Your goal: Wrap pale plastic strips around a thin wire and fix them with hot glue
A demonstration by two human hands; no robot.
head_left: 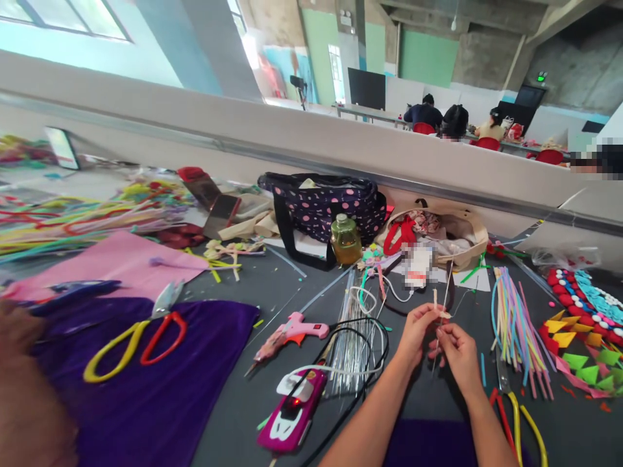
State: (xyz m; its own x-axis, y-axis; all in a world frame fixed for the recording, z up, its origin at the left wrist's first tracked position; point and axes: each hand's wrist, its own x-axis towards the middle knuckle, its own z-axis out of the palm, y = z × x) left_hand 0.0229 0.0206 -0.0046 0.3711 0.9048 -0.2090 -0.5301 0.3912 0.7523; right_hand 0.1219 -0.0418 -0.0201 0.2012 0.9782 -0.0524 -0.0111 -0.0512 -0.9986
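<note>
A thin metal wire [448, 279] stands steeply aslant between a worker's two hands, well to the right of a pink glue gun [292, 334], its long axis leaning away and slightly rightward at the top. The left hand [422, 327], the nearer of the two to the glue gun, pinches a cream chenille strip [435, 299] that meets the wire just beyond the fingertips. The right hand [456, 353], farther from the glue gun, appears to pinch the wire lower down, thumb against curled fingers; the exact contact is partly hidden. The wire thus touches both hands, its upper end projecting past them and its lower end below. Loose silvery wires [343, 347] lie just right of the glue gun; scissors [163, 303] rest to its left.
</note>
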